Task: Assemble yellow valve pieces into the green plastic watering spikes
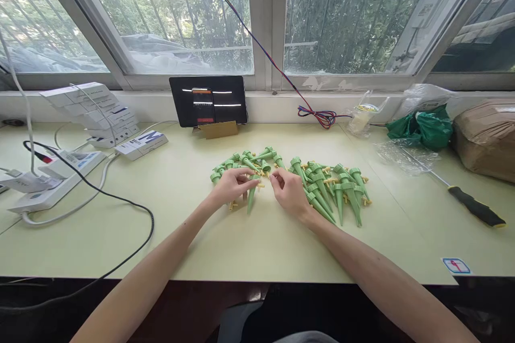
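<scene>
Near the middle of the table, my left hand [230, 186] is closed around the upper part of a green plastic watering spike [251, 202], whose tapered tip points down. A small yellow valve piece [261, 186] shows beside that spike. To the right, my right hand [290, 191] is closed in a pinch, with a tiny yellow piece [268, 174] at its fingertips; its full shape is hidden. Behind the left hand lies a loose group of green spikes [265, 154]. A larger pile of spikes with yellow valves [317, 178] lies beyond and right of the right hand.
A tablet [225, 102] leans on a cardboard stand [219, 129] by the window. White boxes [108, 118], a power strip [56, 187] and a black cable [132, 204] are at left. At right are a screwdriver [477, 206], a green bag [428, 127] and a brown parcel [485, 139].
</scene>
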Motion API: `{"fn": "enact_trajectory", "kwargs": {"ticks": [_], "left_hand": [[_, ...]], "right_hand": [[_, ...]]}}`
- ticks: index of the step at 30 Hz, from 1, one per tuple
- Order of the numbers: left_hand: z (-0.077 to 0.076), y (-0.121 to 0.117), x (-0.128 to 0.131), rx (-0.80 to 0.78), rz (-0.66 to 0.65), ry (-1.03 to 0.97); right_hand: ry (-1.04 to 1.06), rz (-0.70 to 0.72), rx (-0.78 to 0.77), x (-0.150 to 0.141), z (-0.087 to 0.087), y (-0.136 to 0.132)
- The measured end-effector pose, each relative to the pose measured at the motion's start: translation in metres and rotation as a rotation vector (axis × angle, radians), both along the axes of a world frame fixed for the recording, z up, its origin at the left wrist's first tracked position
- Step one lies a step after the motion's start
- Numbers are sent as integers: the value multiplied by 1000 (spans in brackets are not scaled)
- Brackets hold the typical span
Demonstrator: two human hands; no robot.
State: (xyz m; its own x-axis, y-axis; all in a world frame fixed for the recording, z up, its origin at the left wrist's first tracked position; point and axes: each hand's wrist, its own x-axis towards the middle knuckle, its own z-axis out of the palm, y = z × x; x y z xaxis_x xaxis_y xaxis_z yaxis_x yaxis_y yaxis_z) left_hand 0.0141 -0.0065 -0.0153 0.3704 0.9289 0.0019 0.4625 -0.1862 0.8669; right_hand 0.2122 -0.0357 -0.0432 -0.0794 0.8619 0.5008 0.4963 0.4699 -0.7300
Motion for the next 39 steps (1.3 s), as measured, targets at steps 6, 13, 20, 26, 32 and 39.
{"fn": "enact_trajectory", "kwargs": {"ticks": [6,13,20,26,32,39], "left_hand": [[-3,-6,6,16,-64,163],[-3,-7,9,168,-94,266],[0,-3,5,232,-43,319],[7,8,-7,354,145,209],[5,15,-15,373,179,200],[4,16,-19,388,58,328]], "right_hand": [[-33,-9,13,2,-1,1],[-60,-13,16,4,-3,3],[-85,-50,16,8,-2,6],[-140,-49,-19,11,-4,8],[-188,-41,-55,11,-3,7],[-229,-44,-47,10,-1,5]]}}
